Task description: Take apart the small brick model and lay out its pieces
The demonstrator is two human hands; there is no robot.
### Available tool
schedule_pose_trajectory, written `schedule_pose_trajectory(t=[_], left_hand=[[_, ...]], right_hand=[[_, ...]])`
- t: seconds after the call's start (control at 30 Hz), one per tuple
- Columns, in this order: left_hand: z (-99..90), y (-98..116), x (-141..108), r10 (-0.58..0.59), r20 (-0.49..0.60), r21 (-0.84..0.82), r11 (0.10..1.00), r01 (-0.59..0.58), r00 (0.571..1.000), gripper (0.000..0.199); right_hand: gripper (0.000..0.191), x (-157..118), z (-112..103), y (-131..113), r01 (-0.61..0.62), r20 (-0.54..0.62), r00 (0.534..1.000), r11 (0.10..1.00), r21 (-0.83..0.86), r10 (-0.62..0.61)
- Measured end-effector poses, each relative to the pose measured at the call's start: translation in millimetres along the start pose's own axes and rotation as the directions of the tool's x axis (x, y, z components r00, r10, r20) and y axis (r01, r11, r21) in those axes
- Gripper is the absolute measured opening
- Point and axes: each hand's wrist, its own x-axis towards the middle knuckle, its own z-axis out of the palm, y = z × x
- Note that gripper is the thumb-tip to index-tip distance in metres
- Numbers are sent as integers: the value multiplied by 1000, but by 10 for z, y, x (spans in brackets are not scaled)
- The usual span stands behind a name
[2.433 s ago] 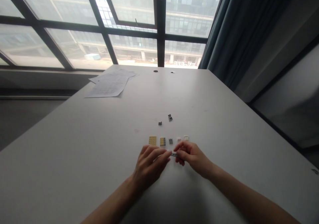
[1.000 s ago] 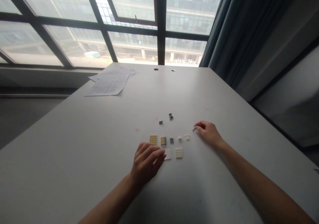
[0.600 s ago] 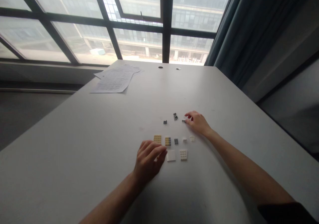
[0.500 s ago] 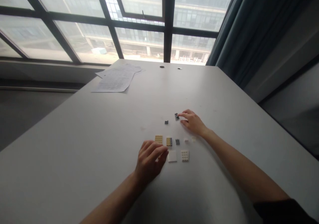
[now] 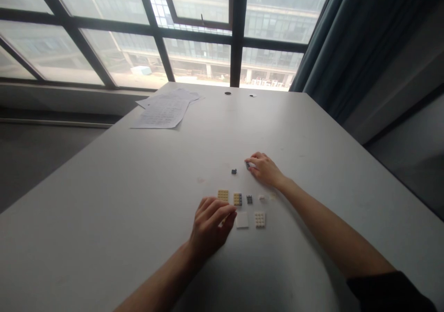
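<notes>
My right hand [image 5: 263, 168] has its thumb and fingers closed on a small dark grey piece [image 5: 247, 165]. Left of it lies another small dark piece [image 5: 234, 171]. My left hand [image 5: 212, 222] hovers by the near rows, fingers curved with thumb and fingertips apart; nothing shows between them. Beyond it sits a yellow studded plate [image 5: 223, 195], partly covered by the hand. To the right are a yellow and grey plate [image 5: 237, 199], a dark grey piece [image 5: 249, 199] and a small white piece [image 5: 261, 198]. Nearer me lie a smooth white tile [image 5: 242, 220] and a white studded plate [image 5: 260, 220].
The pieces lie on a white table [image 5: 104, 201]. Printed papers [image 5: 163, 112] rest at its far left. Two cable holes are near the far edge, with windows beyond. A dark curtain [image 5: 333, 62] hangs at the right.
My right thumb and fingers have closed around the dark grey piece they were touching. My left hand has stayed nearly in place. The whole view has shifted slightly.
</notes>
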Motion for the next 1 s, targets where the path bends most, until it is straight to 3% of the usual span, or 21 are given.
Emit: schedule_pose_trajectory(t=[0.4, 1.0], left_hand=[[-8, 7, 1, 26, -5, -7, 1000, -26, 1000, 18], [-11, 12, 29, 42, 2, 22, 999, -42, 999, 11]], right_hand=[[10, -83, -12, -88, 101, 40, 994, 995, 23, -102], [20, -162, 22, -230, 51, 62, 997, 992, -111, -45]])
